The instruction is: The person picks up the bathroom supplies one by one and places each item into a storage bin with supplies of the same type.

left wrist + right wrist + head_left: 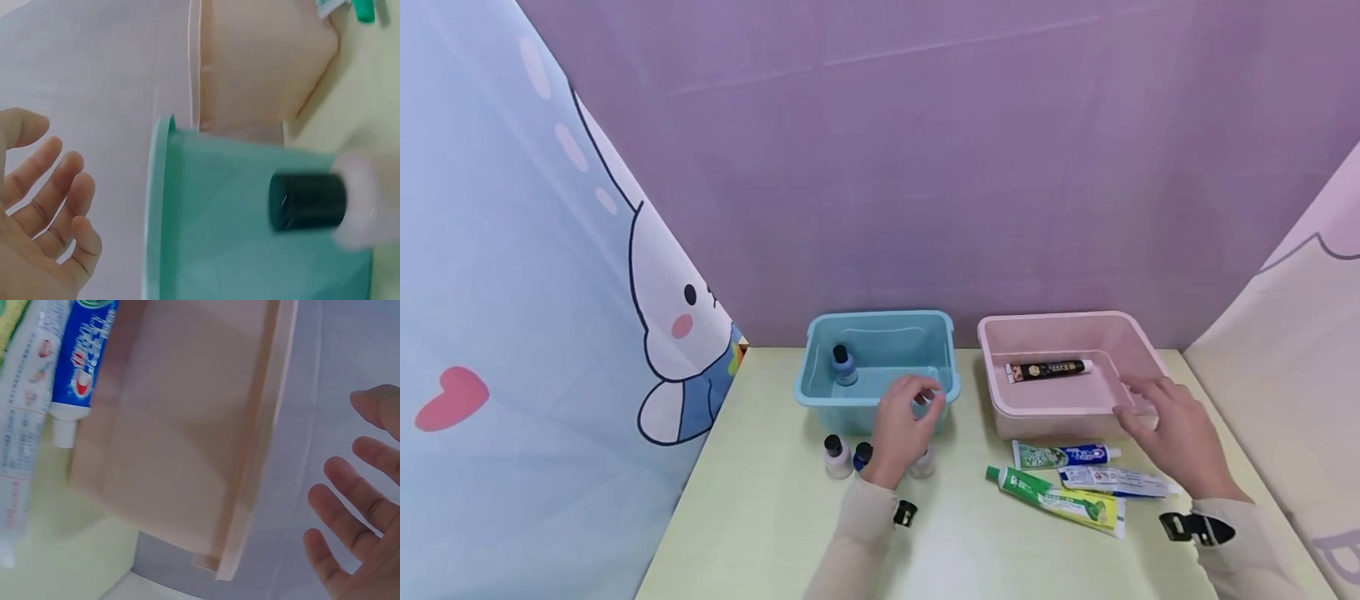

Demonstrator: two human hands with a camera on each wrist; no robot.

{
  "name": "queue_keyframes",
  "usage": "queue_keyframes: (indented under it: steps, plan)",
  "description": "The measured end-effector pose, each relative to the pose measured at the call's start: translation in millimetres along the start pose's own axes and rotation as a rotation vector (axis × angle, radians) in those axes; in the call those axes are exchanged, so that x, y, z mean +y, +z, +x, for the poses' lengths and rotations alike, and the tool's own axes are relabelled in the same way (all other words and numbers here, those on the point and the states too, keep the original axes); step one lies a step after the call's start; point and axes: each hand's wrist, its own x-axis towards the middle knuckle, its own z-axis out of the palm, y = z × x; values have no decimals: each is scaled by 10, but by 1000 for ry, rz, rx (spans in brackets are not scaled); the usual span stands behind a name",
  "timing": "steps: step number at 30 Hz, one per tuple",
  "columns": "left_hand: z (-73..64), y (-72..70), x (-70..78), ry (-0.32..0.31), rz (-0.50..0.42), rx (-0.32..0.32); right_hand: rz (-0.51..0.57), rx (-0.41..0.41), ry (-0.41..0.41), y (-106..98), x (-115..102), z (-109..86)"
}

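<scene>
My left hand (904, 425) hovers over the front rim of a teal bin (880, 398), its fingers loosely bent with nothing held. Inside that bin stands a small purple-blue bottle (845, 369) with a black cap. Before the bin are a pale pink bottle (837, 462) and a dark blue bottle (861, 457), plus another pale bottle (923, 464) partly behind the hand. My right hand (1180, 425) is spread at the front right of a pink bin (1067, 411) and holds nothing. A black toothpaste tube (1049, 370) lies in the pink bin.
In front of the pink bin lie a blue-green toothpaste tube (1063, 455), a white toothpaste tube (1116, 481) and a green-yellow toothpaste tube (1060, 500). A purple cloth (925, 183) hangs behind the table (737, 500), with printed cloths on both sides.
</scene>
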Motion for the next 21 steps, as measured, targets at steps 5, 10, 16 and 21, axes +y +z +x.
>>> queue_keyframes:
  steps: [5,10,16,21]
  plan:
    - [-88,146,79,-14,-89,6,12,28,22,72,-2,-142]
    - [-150,295,172,-50,-171,-29,31,44,55,145,-3,-288]
    - [-190,482,211,-122,-249,-98,18,1,114,213,20,-435]
    - [-207,639,199,-171,-288,-136,13,-18,136,240,39,-545]
